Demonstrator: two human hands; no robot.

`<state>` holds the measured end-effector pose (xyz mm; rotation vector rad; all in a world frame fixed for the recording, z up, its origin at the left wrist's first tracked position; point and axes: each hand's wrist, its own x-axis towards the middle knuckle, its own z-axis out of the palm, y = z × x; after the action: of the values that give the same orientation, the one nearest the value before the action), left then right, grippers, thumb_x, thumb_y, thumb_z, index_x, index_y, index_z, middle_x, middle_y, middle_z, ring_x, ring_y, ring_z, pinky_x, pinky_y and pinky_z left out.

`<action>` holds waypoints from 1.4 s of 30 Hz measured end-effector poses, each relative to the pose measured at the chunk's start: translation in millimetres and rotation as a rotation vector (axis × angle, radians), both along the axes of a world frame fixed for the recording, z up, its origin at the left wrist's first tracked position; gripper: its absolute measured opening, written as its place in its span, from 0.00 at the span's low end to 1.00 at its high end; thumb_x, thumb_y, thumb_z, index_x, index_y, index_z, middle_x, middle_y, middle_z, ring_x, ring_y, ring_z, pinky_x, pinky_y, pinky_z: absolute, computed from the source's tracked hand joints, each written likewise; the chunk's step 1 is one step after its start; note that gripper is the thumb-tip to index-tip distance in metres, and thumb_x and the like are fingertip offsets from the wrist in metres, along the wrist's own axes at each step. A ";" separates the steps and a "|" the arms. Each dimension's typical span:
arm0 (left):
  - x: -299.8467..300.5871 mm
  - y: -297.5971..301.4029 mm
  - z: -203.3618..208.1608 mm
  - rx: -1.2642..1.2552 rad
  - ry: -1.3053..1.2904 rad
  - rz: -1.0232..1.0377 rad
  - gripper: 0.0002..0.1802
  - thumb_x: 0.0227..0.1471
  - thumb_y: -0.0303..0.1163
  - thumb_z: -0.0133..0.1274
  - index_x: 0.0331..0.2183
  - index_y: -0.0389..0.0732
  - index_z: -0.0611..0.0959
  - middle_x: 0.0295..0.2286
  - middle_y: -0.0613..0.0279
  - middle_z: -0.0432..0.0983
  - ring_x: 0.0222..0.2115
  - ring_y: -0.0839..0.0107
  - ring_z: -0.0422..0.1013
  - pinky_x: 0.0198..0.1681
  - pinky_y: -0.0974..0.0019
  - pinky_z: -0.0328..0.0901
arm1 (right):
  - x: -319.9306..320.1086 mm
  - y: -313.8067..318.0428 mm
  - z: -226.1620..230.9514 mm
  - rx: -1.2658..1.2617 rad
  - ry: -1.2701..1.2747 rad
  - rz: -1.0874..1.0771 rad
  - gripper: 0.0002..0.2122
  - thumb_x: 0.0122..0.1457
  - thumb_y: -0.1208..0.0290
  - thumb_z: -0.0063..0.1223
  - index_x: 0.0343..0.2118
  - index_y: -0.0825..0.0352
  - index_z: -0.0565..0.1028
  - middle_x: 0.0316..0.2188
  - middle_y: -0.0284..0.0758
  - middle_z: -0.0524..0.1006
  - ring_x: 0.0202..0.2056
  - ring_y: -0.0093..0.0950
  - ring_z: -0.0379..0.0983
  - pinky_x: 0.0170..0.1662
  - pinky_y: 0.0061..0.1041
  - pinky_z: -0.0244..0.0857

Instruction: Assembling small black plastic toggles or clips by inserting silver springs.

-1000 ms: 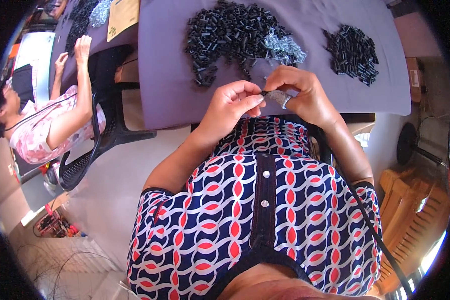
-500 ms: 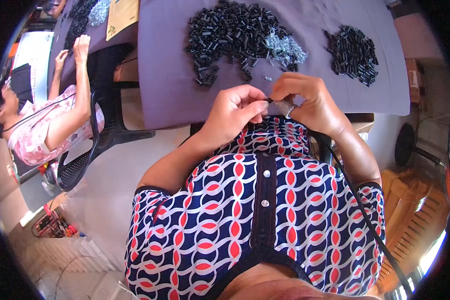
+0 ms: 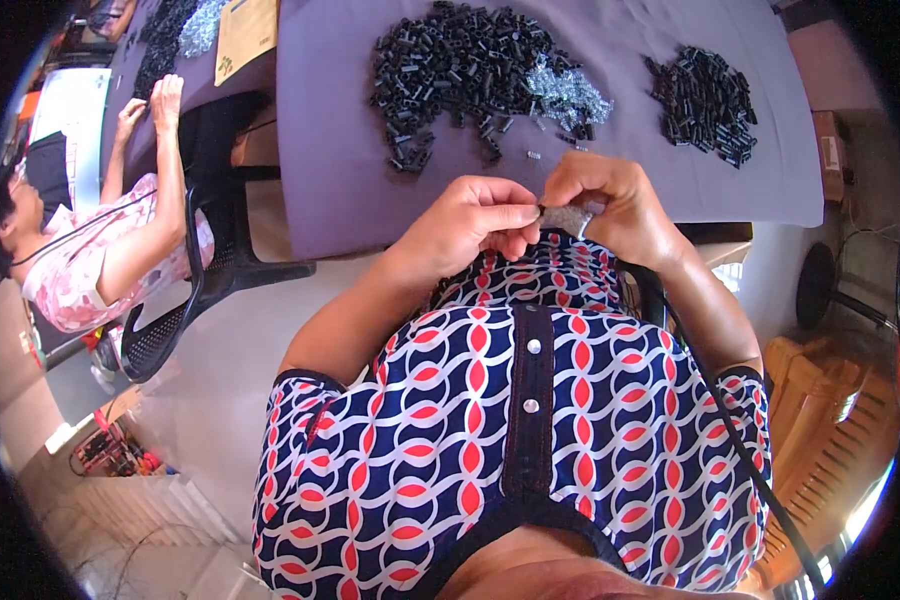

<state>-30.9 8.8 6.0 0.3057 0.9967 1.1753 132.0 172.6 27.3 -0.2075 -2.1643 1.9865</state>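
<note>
My two hands meet just off the near edge of the table, in front of my patterned shirt. My left hand (image 3: pixel 478 225) is closed, thumb and forefinger pinching a small black tube-like piece (image 3: pixel 541 209), mostly hidden by the fingertips. My right hand (image 3: pixel 625 205) is curled, its bent forefinger and thumb touching that same piece. Under its fingers sits a bunch of small silvery pieces (image 3: pixel 567 221), too blurred to tell apart. Beyond the hands lies a large heap of short black tubes (image 3: pixel 450 75), with a pile of small silvery coil-like pieces (image 3: pixel 570 95) on its right edge.
A second, smaller heap of black tubes (image 3: pixel 705 108) lies to the right on the purple-grey tablecloth (image 3: pixel 340 190). One loose silvery piece (image 3: pixel 534 155) rests near my hands. At left, a co-worker (image 3: pixel 110 240) sits by a black chair (image 3: pixel 225 220). A wooden chair (image 3: pixel 820 430) stands at right.
My fingertips have closed in around the black piece, which shows less now. The right hand has dipped slightly toward me. The heaps keep their shape.
</note>
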 end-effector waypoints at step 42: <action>17.4 -1.2 11.0 0.093 0.027 0.325 0.12 0.60 0.32 0.56 0.42 0.35 0.84 0.37 0.63 0.80 0.38 0.76 0.75 0.45 0.70 0.68 | -10.4 -5.6 -5.3 0.621 0.070 -0.037 0.28 0.40 0.80 0.59 0.50 0.68 0.73 0.44 0.43 0.76 0.47 0.46 0.74 0.49 0.39 0.71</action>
<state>-13.4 7.6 17.0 0.2387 1.0418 1.5187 121.5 167.0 21.9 -0.0780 -2.5716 1.1931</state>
